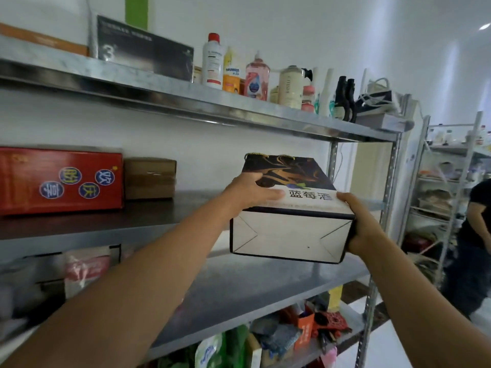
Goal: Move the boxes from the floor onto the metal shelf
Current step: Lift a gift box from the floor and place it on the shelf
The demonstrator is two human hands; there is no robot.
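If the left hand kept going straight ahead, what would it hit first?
Likely the white wall behind the shelf: the left hand, holding the box, aims right of the brown carton. Depth unclear.

Box [289, 235] hides fingers of right hand [358, 221]; bystander [475, 229] cut by edge.

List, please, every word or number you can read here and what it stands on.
"蓝莓酒": held box, gripped by left hand and right hand.
"3": black box, top shelf.
"欢", "庆", "财": round badges, red box; fourth unclear.
Bottles: labels too blurred.
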